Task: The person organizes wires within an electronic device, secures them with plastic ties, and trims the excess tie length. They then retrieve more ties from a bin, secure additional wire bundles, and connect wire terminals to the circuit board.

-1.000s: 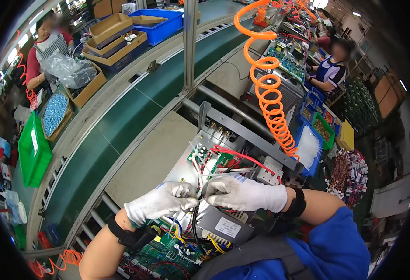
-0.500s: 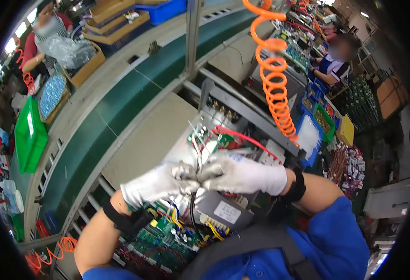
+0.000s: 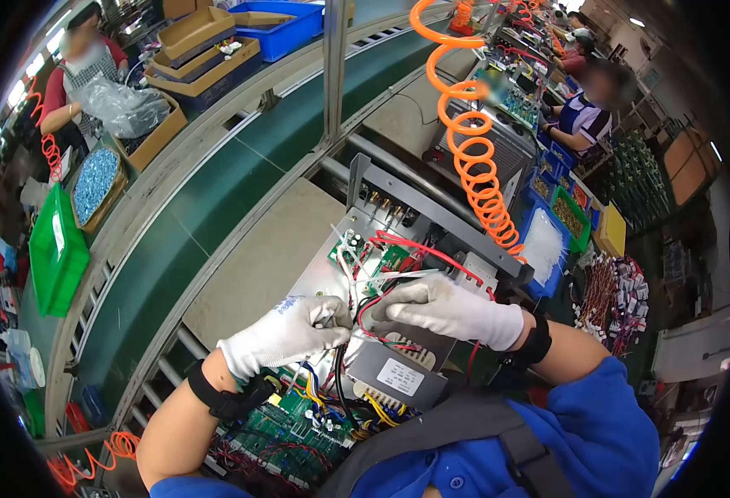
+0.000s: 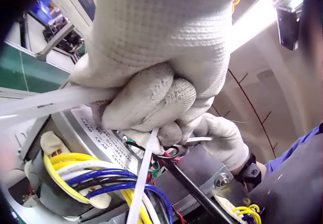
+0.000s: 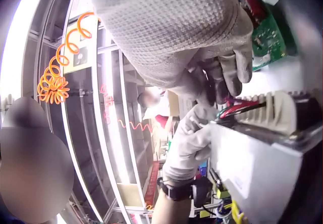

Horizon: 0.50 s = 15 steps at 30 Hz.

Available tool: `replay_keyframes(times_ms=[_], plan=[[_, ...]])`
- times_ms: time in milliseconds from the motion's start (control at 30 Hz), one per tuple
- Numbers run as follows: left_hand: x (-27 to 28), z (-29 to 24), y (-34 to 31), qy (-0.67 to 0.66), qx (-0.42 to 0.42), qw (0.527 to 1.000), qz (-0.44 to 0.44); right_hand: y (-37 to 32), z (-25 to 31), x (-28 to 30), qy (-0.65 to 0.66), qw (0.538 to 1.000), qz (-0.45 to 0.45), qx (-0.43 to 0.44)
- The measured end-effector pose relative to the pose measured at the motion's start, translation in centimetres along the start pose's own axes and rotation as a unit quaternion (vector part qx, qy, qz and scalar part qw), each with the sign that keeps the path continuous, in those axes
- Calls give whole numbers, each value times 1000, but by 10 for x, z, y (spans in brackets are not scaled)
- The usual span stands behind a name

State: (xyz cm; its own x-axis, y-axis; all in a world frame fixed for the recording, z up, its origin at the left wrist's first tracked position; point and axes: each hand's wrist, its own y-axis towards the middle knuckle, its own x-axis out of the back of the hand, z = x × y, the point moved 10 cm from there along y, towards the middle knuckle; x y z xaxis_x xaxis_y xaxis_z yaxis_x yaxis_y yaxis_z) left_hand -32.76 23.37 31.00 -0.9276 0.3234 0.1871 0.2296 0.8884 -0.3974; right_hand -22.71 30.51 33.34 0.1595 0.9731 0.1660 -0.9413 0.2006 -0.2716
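Gloved left hand [image 3: 286, 332] grips a cable tie [image 4: 60, 99], right hand [image 3: 448, 309] pinches the wires [image 5: 236, 108] — bundle seemingly looped, tail not yet trimmed

The person wears 2 white knit gloves [image 4: 166, 27], 1 on the left hand [image 3: 286, 332] and 1 on the right hand [image 3: 452, 309], each with a ribbed cuff at the wrist. The weave is fine, and the fingertips [image 4: 151, 100] are coated smooth and soiled grey. A black strap [image 3: 220, 398] with a black mount circles the left wrist, and a similar black band [image 3: 535, 344] circles the right. A bright blue sleeve [image 3: 606, 432] ends above the right elbow. A grey harness strap [image 3: 456, 427] crosses the blue chest.
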Motion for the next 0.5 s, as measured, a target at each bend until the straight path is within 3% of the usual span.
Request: replay_keyframes(times_ms=[67, 100, 167, 233, 300, 367, 433, 467, 500], plan=[[-1, -2, 0, 40, 11, 999, 1, -4, -8, -4, -20, 998, -7, 65], [2, -12, -3, 86, -4, 996, -11, -4, -4, -11, -12, 999, 20, 42], [3, -17, -4, 123, -62, 990, -38, -3, -5, -16, -37, 995, 12, 87], [1, -15, -5, 145, -43, 987, -54, -1, -11, -15, -53, 986, -15, 155], [0, -29, -9, 207, -62, 972, -96, 2, -15, -19, -58, 994, -20, 94], [-8, -27, -12, 229, -29, 971, -61, 8, -26, -23, -70, 994, -25, 86], [-1, 0, -7, 189, 31, 974, -123, 11, -22, -26, -46, 981, -49, 182], [-5, -17, -14, 232, -115, 957, -133, 7, -15, -27, -7, 992, -23, 121], [-8, -14, -16, 238, -125, 954, -130, 15, -29, -28, -53, 986, -48, 152]])
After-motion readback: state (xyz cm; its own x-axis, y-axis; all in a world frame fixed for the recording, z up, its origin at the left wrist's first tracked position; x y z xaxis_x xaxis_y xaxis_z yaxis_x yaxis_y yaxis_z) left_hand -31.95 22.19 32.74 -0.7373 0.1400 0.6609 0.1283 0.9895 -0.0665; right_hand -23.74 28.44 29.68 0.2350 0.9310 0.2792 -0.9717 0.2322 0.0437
